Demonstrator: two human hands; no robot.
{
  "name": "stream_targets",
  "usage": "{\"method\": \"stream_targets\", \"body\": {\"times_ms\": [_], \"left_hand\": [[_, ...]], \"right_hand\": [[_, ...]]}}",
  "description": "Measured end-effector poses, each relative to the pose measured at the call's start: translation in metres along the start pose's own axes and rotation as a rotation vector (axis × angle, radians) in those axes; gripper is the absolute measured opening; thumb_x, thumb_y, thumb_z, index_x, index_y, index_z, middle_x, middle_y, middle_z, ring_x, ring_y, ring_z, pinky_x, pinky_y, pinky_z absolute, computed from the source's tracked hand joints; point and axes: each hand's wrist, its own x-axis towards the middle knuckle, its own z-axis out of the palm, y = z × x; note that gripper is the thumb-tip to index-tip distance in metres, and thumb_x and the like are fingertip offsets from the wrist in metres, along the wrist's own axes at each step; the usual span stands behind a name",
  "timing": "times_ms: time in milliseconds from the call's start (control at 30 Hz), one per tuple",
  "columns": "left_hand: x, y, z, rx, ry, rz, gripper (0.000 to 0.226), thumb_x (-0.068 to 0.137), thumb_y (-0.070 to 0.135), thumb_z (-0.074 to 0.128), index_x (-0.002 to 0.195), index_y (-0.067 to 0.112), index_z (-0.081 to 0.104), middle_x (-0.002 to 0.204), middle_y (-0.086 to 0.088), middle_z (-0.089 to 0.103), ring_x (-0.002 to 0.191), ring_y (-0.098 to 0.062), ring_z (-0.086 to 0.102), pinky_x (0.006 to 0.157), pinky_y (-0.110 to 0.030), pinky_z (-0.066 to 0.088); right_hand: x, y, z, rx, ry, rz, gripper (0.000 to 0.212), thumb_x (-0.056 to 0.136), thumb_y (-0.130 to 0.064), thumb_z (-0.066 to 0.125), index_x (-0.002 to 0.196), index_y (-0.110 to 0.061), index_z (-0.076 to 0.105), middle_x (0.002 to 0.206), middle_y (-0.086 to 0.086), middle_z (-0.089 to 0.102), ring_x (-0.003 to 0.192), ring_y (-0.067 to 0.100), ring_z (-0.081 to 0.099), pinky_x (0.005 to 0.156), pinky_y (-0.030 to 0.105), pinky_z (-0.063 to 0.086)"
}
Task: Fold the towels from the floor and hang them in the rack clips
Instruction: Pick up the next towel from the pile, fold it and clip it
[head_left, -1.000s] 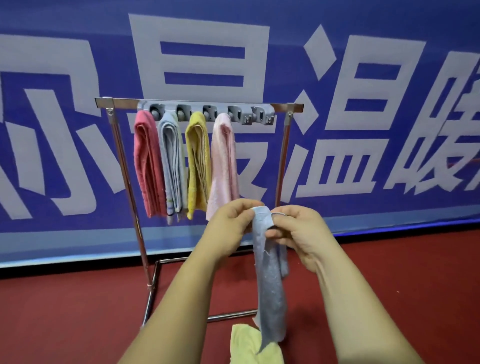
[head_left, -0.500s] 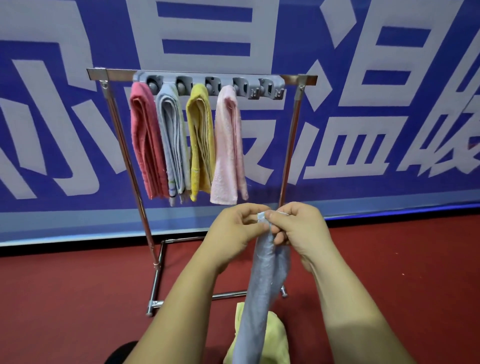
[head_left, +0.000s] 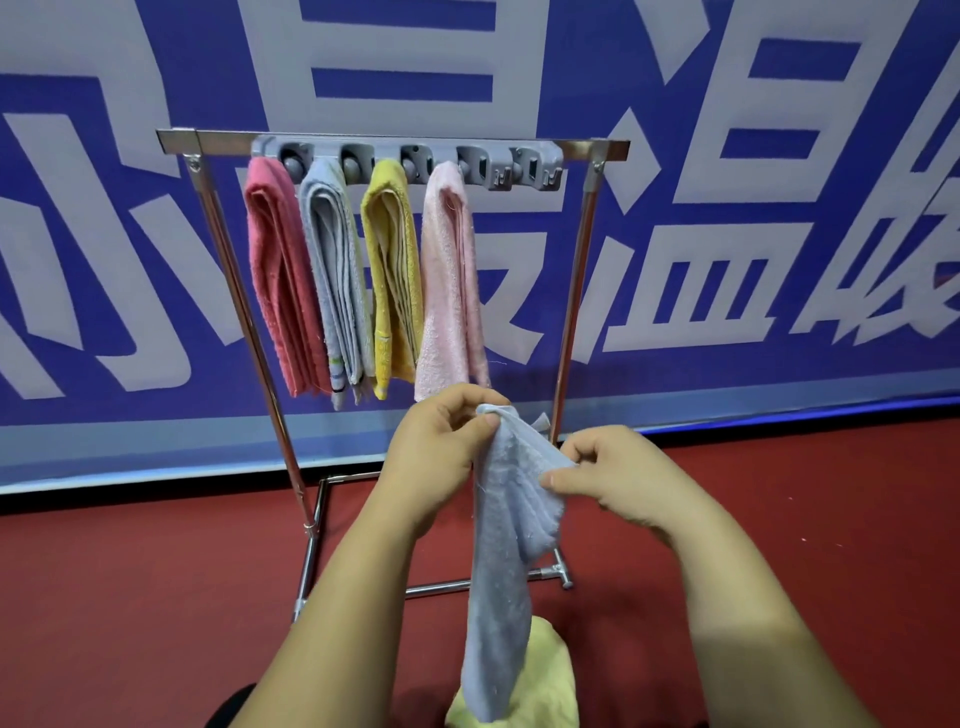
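Steel rack (head_left: 597, 150), left end to right: coral terry towel (head_left: 275, 270), grey striped towel (head_left: 332, 270), mustard-yellow towel (head_left: 392, 270) and pale pink towel (head_left: 449, 280), all clipped. The right end of the grey plastic clip bar (head_left: 535, 174) looks free. Left hand (head_left: 441, 457) pinches the top of the long light-blue towel (head_left: 506, 545), which hangs straight down, so I'd say the clip sits up and slightly right of that end. Right hand (head_left: 618, 478) pinches its side edge lower. Half a second ago both hands pinched the top together.
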Motion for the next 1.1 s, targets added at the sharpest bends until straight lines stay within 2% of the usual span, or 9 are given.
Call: {"method": "stream_targets", "body": {"times_ms": [100,300,367,400,500,667,800,1000,1100], "left_hand": [[0.003,0.0,-0.005,0.013,0.023,0.015,0.024,0.101,0.001,0.064,0.102,0.021,0.078,0.087,0.007,0.078,0.085,-0.006,0.069,0.081,-0.022,0.055],[0.004,0.0,-0.015,0.006,0.087,0.016,0.022,0.101,0.001,0.064,0.1,0.019,0.076,0.092,0.007,0.078,0.088,-0.006,0.067,0.083,-0.025,0.051],[0.004,0.001,-0.017,0.019,0.089,0.009,0.022,0.101,0.001,0.064,0.1,0.019,0.076,0.092,0.007,0.077,0.087,-0.004,0.067,0.082,-0.024,0.051],[0.003,0.001,-0.017,0.027,0.09,0.006,0.021,0.101,0.001,0.064,0.1,0.018,0.076,0.09,0.009,0.077,0.085,-0.003,0.067,0.081,-0.021,0.051],[0.002,0.001,-0.019,0.036,0.099,-0.002,0.02,0.102,0.0,0.063,0.1,0.016,0.076,0.078,0.015,0.074,0.074,0.002,0.063,0.07,-0.013,0.048],[0.003,0.003,-0.026,0.064,0.132,-0.021,0.021,0.101,0.002,0.065,0.102,0.019,0.077,0.072,0.018,0.071,0.071,0.0,0.061,0.069,-0.021,0.048],[0.004,0.006,-0.027,0.043,0.134,-0.021,0.021,0.1,0.003,0.067,0.103,0.019,0.079,0.079,0.013,0.074,0.083,-0.008,0.068,0.09,-0.038,0.056],[0.005,0.015,-0.028,-0.085,0.123,-0.005,0.019,0.1,0.0,0.068,0.109,0.016,0.074,0.078,0.01,0.074,0.077,-0.005,0.068,0.074,-0.02,0.056],[0.006,0.018,-0.031,-0.143,0.118,-0.005,0.018,0.098,-0.002,0.069,0.109,0.012,0.072,0.084,0.001,0.076,0.081,-0.009,0.069,0.076,-0.024,0.058]], "right_hand": [[-0.002,0.008,-0.005,-0.041,0.042,-0.036,0.037,0.086,-0.036,0.085,0.073,-0.007,0.065,0.077,-0.005,0.056,0.063,0.007,0.048,0.067,0.034,0.038],[-0.002,0.032,-0.011,-0.109,0.017,-0.075,0.032,0.088,-0.032,0.085,0.069,-0.014,0.065,0.114,0.002,0.067,0.105,0.01,0.063,0.093,0.016,0.043],[-0.002,0.035,-0.013,-0.087,0.039,-0.06,0.029,0.089,-0.031,0.083,0.075,-0.011,0.068,0.102,-0.001,0.072,0.095,0.017,0.066,0.093,0.03,0.049],[-0.002,0.034,-0.014,-0.052,0.061,-0.046,0.03,0.09,-0.032,0.082,0.076,-0.011,0.067,0.087,-0.005,0.071,0.079,0.018,0.063,0.082,0.036,0.05],[-0.004,0.03,-0.015,0.056,0.171,-0.041,0.037,0.091,-0.036,0.081,0.073,-0.01,0.062,0.063,-0.008,0.05,0.06,0.014,0.042,0.063,0.035,0.034],[-0.004,0.021,-0.02,0.21,0.36,-0.097,0.023,0.091,-0.029,0.082,0.075,-0.018,0.071,0.064,-0.005,0.057,0.061,0.012,0.045,0.063,0.034,0.036],[0.001,0.011,-0.021,0.304,0.474,-0.125,0.017,0.088,-0.021,0.084,0.076,-0.016,0.072,0.064,-0.009,0.06,0.062,0.008,0.049,0.065,0.033,0.04],[0.0,0.002,-0.028,0.389,0.483,-0.183,0.022,0.087,-0.012,0.085,0.09,-0.029,0.07,0.072,-0.005,0.068,0.069,0.014,0.058,0.069,0.036,0.047],[-0.003,-0.004,-0.036,0.338,0.458,-0.196,0.029,0.088,-0.012,0.085,0.105,-0.032,0.071,0.063,-0.01,0.062,0.061,0.012,0.054,0.066,0.032,0.045]]}}
